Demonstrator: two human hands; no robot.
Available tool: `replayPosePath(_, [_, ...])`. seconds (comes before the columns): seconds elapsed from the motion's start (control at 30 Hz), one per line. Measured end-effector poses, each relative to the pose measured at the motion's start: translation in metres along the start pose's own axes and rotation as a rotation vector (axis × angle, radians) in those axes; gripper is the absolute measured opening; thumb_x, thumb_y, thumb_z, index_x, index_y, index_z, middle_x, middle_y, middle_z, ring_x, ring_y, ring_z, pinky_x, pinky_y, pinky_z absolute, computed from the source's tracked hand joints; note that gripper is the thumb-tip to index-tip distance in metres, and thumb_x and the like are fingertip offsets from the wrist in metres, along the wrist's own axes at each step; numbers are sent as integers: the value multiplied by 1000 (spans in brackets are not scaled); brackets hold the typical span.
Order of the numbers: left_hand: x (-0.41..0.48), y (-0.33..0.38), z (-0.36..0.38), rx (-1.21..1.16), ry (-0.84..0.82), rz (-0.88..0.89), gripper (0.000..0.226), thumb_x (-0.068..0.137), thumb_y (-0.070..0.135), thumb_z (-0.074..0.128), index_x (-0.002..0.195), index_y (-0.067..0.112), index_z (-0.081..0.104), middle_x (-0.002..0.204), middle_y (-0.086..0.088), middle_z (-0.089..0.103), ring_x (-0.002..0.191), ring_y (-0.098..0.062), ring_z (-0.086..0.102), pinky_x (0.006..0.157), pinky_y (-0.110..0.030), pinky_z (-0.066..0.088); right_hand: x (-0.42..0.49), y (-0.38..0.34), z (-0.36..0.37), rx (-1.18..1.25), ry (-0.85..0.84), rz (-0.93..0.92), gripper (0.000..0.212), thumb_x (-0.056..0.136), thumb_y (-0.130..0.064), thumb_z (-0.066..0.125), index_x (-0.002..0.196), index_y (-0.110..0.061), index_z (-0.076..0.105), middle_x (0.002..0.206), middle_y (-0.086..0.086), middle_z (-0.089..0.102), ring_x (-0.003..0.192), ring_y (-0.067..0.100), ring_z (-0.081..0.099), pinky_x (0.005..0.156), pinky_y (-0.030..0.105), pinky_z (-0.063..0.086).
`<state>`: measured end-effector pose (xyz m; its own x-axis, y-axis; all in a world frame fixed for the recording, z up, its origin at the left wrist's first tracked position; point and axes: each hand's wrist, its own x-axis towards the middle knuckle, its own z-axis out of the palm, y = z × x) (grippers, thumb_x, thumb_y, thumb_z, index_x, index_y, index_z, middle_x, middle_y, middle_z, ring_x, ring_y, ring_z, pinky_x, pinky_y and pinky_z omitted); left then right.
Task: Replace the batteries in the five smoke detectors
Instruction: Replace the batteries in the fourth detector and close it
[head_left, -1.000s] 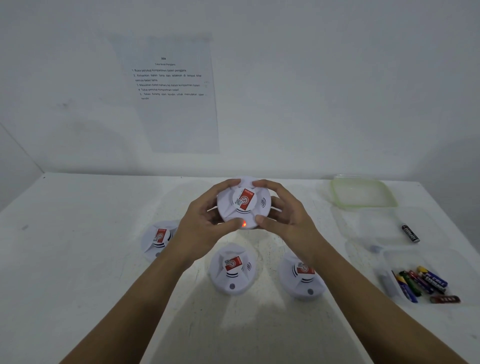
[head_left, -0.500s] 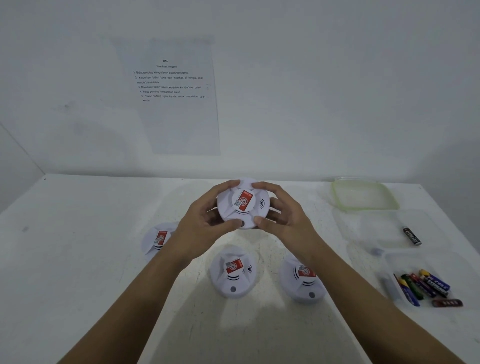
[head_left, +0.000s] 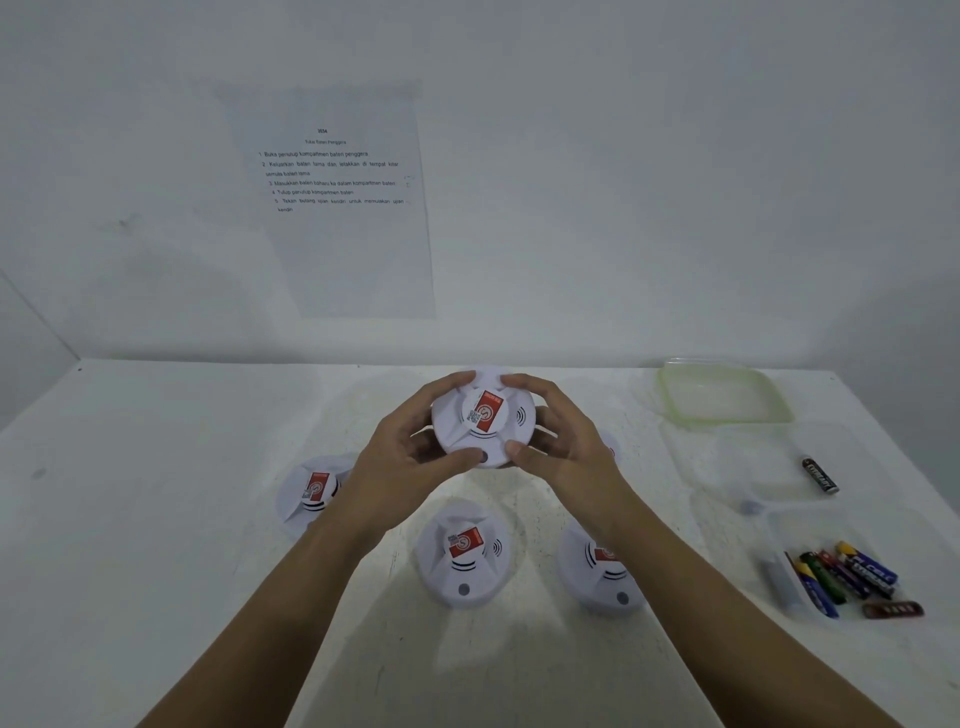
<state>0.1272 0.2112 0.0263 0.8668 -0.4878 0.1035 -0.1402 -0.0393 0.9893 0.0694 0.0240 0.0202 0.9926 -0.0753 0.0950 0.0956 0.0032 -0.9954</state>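
Our left grip (head_left: 400, 457) and right grip (head_left: 566, 452) clamped the round white plastic smoke detector (head_left: 485, 415) face up by its rim. We judged this exposed its small dark button (head_left: 483, 457).

The scene is viewed through a single wide-angle camera worn on the head, directed forward and down over the white tabletop (head_left: 156, 545) toward the pale wall (head_left: 675, 182) behind it. The left hand (head_left: 410, 457) and right hand (head_left: 566, 457), by which a round white plastic smoke detector with a red label (head_left: 483, 415) is gripped, are framed close, near the centre, with both forearms (head_left: 285, 597) cut off by the lower edge.
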Motion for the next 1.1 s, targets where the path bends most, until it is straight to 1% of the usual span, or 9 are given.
replayPosePath(0.2, [0,3,1,-14,4,22,61,84,-2,76,136,25,57,126,11,68,116,-14,67,87,-27,60,1,-5,-3,-6,-9,-6,52,92,2,67,135,-24,54,122,4,68,108,21,69,80,29,60])
replayPosePath(0.3, [1,4,3,-8,10,27,62,84,-1,76,137,25,57,128,10,67,117,-15,66,90,-30,60,0,-7,-3,-16,-1,-14,52,91,3,67,134,-23,54,124,2,67,109,22,69,79,30,61])
replayPosePath(0.43, [0,5,4,0,15,36,62,84,0,76,137,25,56,130,10,66,119,-15,65,93,-33,59,-1,-9,-3,-14,-1,-24,52,91,4,67,134,-23,54,123,5,66,108,23,69,74,25,59])
replayPosePath(0.57, [-1,6,4,2,21,43,62,84,0,76,137,25,56,131,8,66,120,-16,65,94,-35,59,-2,-10,-3,-24,1,-28,52,91,4,67,134,-23,54,124,7,65,108,25,68,73,24,58])
replayPosePath(0.77, [-3,7,6,-13,15,46,61,84,-1,76,135,28,57,127,15,67,118,-13,66,90,-29,59,-4,-11,-3,-28,4,-41,52,91,5,67,133,-22,54,122,7,66,107,25,69,74,25,58])
replayPosePath(0.87, [-3,8,7,-18,6,40,62,85,-1,76,137,27,57,129,10,67,119,-17,66,92,-34,60,-5,-11,-5,-26,6,-46,52,90,6,67,133,-22,54,120,8,67,105,26,69,73,25,58])
replayPosePath(1.0, [-3,7,7,-10,7,39,62,84,0,76,137,27,57,130,10,66,119,-18,66,94,-36,59,-5,-10,-5,-31,4,-44,51,91,5,67,132,-22,54,119,8,67,104,25,69,73,24,57])
replayPosePath(1.1, [-3,5,7,0,1,39,63,84,1,77,137,27,57,130,10,66,119,-18,65,95,-37,59,-6,-9,-5,-37,7,-41,51,90,5,68,131,-24,55,118,6,68,104,24,70,74,26,58])
